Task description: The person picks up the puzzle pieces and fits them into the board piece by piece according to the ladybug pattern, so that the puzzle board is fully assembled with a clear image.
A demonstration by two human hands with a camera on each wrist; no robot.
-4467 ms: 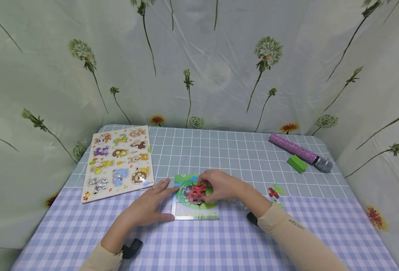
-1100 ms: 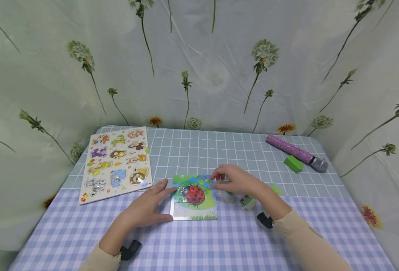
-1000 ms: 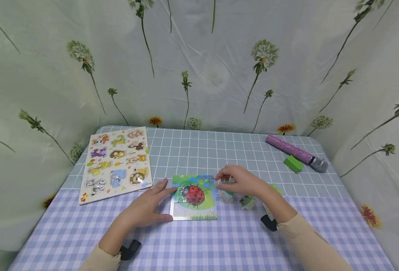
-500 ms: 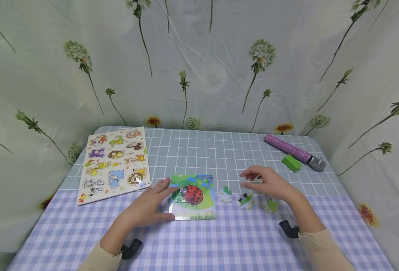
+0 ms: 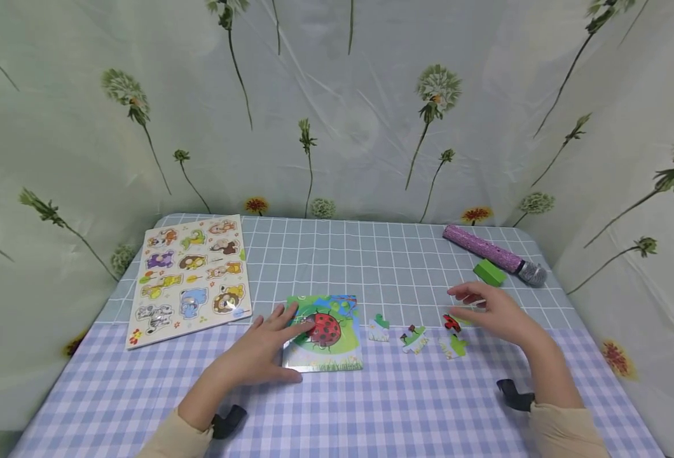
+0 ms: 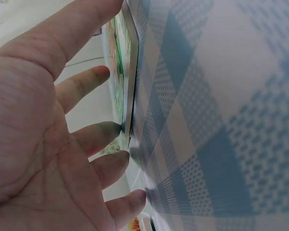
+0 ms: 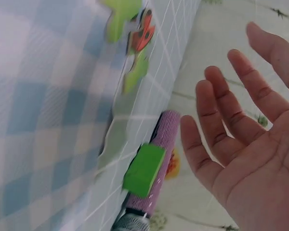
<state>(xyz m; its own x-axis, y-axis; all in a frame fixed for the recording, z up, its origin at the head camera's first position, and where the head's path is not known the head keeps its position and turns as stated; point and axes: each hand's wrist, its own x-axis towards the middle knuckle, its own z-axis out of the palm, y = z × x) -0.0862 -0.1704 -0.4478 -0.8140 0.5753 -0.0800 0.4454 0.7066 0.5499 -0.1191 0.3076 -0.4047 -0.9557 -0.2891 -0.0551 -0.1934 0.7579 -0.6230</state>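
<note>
A jigsaw board [image 5: 334, 359] with a red ladybug picture lies flat in the middle of the head view. My left hand [image 5: 262, 353] spreads over its left side, one finger reaching onto the ladybug's head. In the left wrist view, the left fingers [image 6: 98, 134] are straight and apart along the board's edge [image 6: 130, 72]. To the board's right lie several loose jigsaw pieces: green-and-white ones [image 5: 379, 328] and a red-and-black one [image 5: 451, 324]. My right hand [image 5: 497, 313] hovers by the red piece, fingers loosely bent. It holds nothing in the right wrist view.
A wooden animal puzzle board [image 5: 191, 280] lies at the left. At the back right are a green block [image 5: 489, 272] and a purple glitter microphone [image 5: 486, 249]. Checked cloth covers the table, and a curtain with dandelion prints [image 5: 360, 127] hangs behind it.
My right hand has left the ladybug board and moved right, past the loose pieces, uncovering them. My left hand has slid slightly farther over the board.
</note>
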